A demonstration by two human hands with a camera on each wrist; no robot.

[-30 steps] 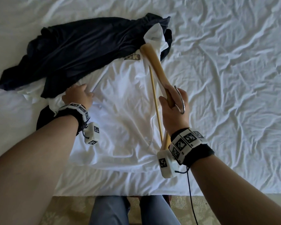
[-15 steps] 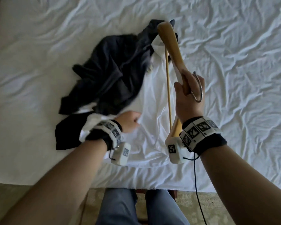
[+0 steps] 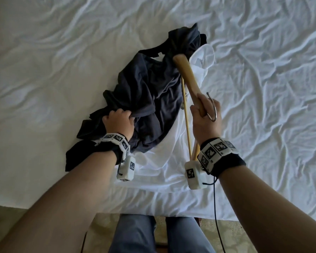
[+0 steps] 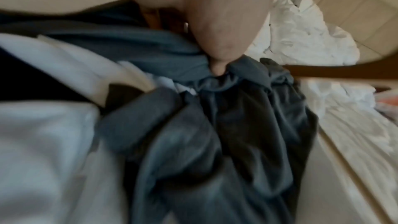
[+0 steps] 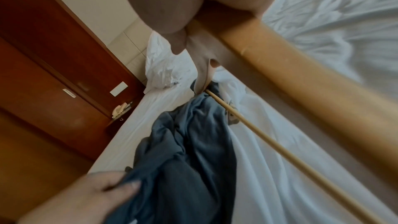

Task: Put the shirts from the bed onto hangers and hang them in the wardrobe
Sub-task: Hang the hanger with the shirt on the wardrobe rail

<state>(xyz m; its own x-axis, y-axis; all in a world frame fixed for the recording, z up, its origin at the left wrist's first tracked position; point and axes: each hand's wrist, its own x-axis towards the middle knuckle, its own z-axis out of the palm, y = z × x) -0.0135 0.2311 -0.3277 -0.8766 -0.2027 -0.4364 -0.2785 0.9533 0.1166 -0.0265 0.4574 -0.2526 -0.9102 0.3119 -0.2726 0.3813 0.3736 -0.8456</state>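
A dark grey shirt [image 3: 150,95] lies bunched on the bed, on top of a white shirt [image 3: 168,157]. My left hand [image 3: 118,123] grips a fold of the dark shirt at its left edge; the left wrist view shows the thumb [image 4: 217,67] pinching the dark shirt [image 4: 215,125]. My right hand [image 3: 204,119] holds a wooden hanger [image 3: 185,73] by its middle, metal hook [image 3: 212,108] beside the fingers, above the white shirt. In the right wrist view the hanger [image 5: 301,77] runs across the frame, with the dark shirt [image 5: 183,159] and left hand [image 5: 103,192] below.
The bed's wrinkled white sheet [image 3: 272,88] spreads all round the shirts. The bed's near edge [image 3: 153,209] is by my legs, with carpet below. A brown wooden wall panel [image 5: 53,74] and a white pillow [image 5: 163,67] stand at the bed's head.
My left hand left the white shirt and took hold of the dark shirt, which is now bunched more tightly. The right hand with the hanger shifted a little.
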